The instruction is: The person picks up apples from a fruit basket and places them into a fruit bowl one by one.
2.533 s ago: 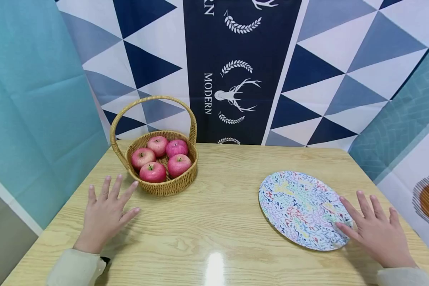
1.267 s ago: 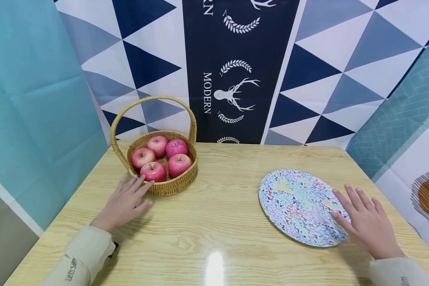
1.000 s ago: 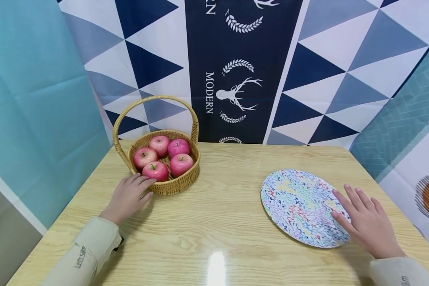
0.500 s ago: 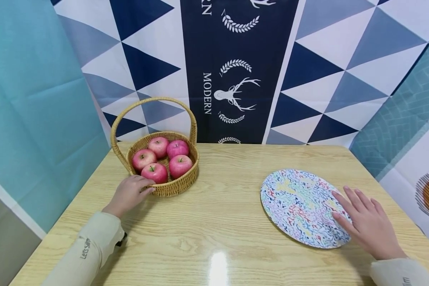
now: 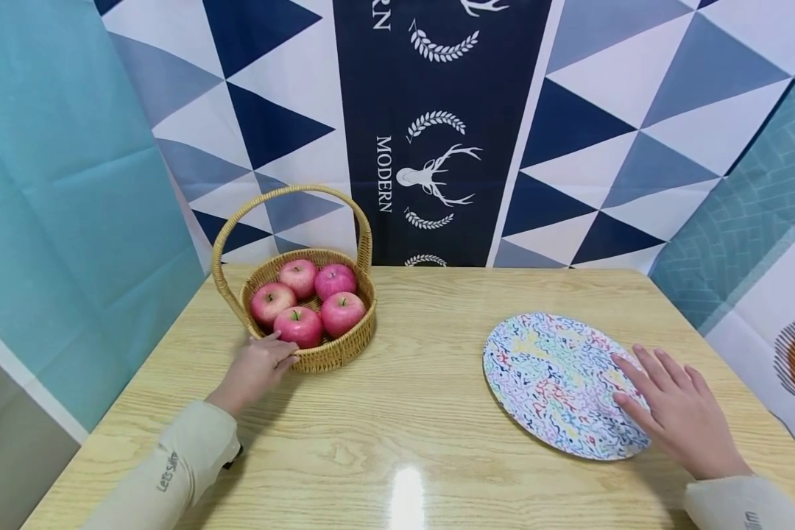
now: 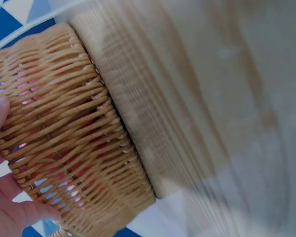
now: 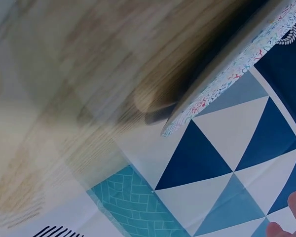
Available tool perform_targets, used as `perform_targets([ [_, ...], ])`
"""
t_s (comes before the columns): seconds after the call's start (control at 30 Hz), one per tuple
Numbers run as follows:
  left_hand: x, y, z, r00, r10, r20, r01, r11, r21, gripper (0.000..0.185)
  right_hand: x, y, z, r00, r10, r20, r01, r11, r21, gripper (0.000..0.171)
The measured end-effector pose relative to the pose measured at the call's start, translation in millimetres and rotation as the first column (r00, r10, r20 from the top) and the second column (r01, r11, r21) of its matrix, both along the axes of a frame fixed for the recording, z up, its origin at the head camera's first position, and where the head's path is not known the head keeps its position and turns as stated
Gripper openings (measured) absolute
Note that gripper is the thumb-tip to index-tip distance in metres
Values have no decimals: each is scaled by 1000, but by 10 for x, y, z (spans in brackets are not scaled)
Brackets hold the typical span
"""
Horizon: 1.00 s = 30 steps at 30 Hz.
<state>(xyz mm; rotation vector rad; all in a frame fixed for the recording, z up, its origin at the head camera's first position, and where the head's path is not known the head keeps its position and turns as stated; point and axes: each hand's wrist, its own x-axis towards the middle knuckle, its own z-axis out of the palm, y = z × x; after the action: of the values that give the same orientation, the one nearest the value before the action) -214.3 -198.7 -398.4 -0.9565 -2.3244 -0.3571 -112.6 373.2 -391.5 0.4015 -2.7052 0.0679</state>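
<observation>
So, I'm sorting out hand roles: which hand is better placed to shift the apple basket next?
Left, probably. The left hand grips the basket at its near rim, thumb outside. The right hand holds nothing, spread near the patterned disc, which lies between it and the basket.

Back: triangle-print cloth [image 5: 589,147], dark stag panel [image 5: 437,132] | Left: teal cloth [image 5: 79,206] | Furniture: wood-grain table [image 5: 424,397], white glare [image 5: 407,497] on top

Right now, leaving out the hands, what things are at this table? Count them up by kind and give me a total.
Apples: 5
Wicker basket: 1
Patterned flat disc: 1
Total: 7
</observation>
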Motion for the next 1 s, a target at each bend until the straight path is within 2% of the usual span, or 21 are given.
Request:
perform_targets([
  [0.2, 125, 186, -24, 999, -36, -18, 36, 999, 10, 18, -8, -20, -6, 1000, -1, 24, 1, 1000, 6, 64],
  [0.33, 166, 296, -31, 999, -47, -27, 48, 999, 19, 19, -64, -95, 37, 999, 2, 53, -3, 1000, 24, 65],
  [0.5, 218, 405, -37, 996, -64, -64, 64, 998, 0, 18, -182, -256, 108, 997, 54, 49, -57, 997, 58, 63],
  [0.67, 283, 507, -33, 992, -107, -63, 107, 994, -5, 17, -303, -438, 176, 993, 108, 57, -112, 991, 72, 60],
  [0.77, 331, 572, -34, 992, -118, -48, 118, 993, -7, 17, -355, -546, 207, 987, 147, 69, -148, 989, 15, 57],
  [0.83, 369, 616, -31, 992, -116, -46, 116, 993, -14, 17, -395, -625, 225, 980, 176, 92, -170, 983, -64, 55],
  [1.0, 468, 752, -12, 991, -123, -47, 122, 992, -39, 15, -511, -841, 315, 954, 234, 188, -179, 947, -267, 53],
])
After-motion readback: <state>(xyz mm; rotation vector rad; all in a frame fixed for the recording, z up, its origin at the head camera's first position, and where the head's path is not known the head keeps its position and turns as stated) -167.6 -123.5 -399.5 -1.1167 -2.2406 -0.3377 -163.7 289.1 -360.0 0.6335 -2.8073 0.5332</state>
